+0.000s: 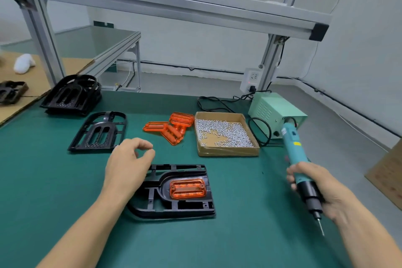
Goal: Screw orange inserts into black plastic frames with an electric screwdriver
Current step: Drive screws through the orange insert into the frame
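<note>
An orange insert (188, 188) is sitting seated in the black plastic frame (174, 191) lying flat on the green tabletop (65, 180). The left hand (128, 163) is hovering over the frame's left end, its grip loosely curled and holding nothing. The right hand (322, 189) is wrapping its grip around the electric screwdriver (302, 172), bit pointing down. Spare orange inserts (170, 129) are lying beside a cardboard tray of screws (225, 134); more black frames (97, 131) are resting farther left.

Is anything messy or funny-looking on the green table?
Only slightly: the spare orange inserts lie in a loose, overlapping heap left of the screw box. No screws look spilled on the mat, and the near black frame lies flat.
</note>
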Demonstrator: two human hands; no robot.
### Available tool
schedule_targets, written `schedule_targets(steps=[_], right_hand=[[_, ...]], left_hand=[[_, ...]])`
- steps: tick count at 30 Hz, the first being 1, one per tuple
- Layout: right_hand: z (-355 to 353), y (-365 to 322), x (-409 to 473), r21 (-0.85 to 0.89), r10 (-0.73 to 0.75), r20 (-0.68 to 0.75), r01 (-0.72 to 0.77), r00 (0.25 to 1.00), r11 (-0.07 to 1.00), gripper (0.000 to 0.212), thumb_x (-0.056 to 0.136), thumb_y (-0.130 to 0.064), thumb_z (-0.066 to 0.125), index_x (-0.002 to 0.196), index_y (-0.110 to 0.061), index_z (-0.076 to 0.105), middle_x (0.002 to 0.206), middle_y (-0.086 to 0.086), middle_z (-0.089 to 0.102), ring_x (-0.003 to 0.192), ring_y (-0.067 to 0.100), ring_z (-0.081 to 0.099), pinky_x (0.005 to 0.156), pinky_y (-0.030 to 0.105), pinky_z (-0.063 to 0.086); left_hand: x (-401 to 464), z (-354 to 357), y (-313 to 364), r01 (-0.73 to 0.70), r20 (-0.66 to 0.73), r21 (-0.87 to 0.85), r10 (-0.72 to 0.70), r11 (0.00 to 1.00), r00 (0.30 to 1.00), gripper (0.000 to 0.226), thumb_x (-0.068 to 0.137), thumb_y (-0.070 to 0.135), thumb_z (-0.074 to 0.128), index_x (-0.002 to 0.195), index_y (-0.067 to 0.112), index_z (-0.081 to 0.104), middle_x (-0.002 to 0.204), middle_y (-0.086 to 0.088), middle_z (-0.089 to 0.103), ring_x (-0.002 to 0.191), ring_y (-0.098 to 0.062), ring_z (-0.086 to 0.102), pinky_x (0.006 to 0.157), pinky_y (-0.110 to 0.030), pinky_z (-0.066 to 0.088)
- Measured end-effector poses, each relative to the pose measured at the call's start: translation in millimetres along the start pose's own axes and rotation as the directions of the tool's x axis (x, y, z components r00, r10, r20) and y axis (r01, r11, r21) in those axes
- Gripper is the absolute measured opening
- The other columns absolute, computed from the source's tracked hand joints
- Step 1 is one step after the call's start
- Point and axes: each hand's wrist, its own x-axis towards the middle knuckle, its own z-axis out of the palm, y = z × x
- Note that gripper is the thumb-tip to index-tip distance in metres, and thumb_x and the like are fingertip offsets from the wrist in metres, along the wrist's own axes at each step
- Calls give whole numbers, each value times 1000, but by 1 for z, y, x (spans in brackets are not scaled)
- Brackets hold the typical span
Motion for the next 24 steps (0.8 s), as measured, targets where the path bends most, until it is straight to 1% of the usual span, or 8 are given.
schedule_targets(steps=[1,3,5,7,10,12,15,24], right_hand=[[4,-3,-1,176,-31,37,24,999,984,27,76,1,57,101,-7,55,65,4,52,45,9,51,39,16,45],[19,-12,-2,412,-123,57,89,991,907,32,70,-1,56,99,-15,54,68,1,50,46,5,50,39,14,43],[37,-23,0,552,-217,57,150,974,820,23,76,-2,54,90,-20,50,68,-3,47,45,3,46,39,14,42],[56,-29,3,639,-293,35,204,955,741,18,79,-9,57,87,-22,49,66,-5,46,42,2,42,41,14,40],[80,-29,8,662,-413,-73,354,908,660,20,83,-10,60,97,-22,53,60,-7,45,43,3,40,42,15,40],[93,-25,12,642,-475,-165,459,864,613,20,91,-6,56,102,-23,54,57,-7,44,43,4,41,44,17,41],[103,-18,16,591,-516,-274,565,812,575,22,92,-1,55,101,-21,53,54,-6,42,42,7,41,45,20,41],[103,-15,19,531,-536,-296,603,790,596,22,91,0,57,98,-21,53,53,-4,42,43,9,41,46,22,42]], left_hand=[[3,2,7,-45,-2,-26,45,999,999,12,85,18,62,80,30,63,86,15,57,82,-15,51,72,-32,37],[10,11,27,-134,44,-69,137,989,990,20,83,15,62,73,32,62,85,16,61,80,-10,50,73,-30,36],[20,27,47,-199,140,-48,204,979,969,19,84,14,61,74,31,64,83,15,65,81,-7,54,75,-29,40],[33,49,65,-253,246,16,241,967,939,13,86,16,61,85,26,70,87,10,68,90,-13,60,86,-33,45],[50,82,84,-317,374,150,243,937,895,14,90,20,60,93,27,72,99,7,69,102,-17,58,99,-38,38],[58,102,90,-339,420,260,211,904,883,15,90,20,61,95,28,72,103,8,69,105,-17,55,100,-37,31],[65,122,87,-340,456,403,136,850,880,10,85,23,69,93,26,75,104,11,69,105,-16,53,98,-38,27],[73,143,76,-371,424,520,145,769,894,10,85,29,67,83,28,77,87,13,71,93,-14,55,91,-37,26]])
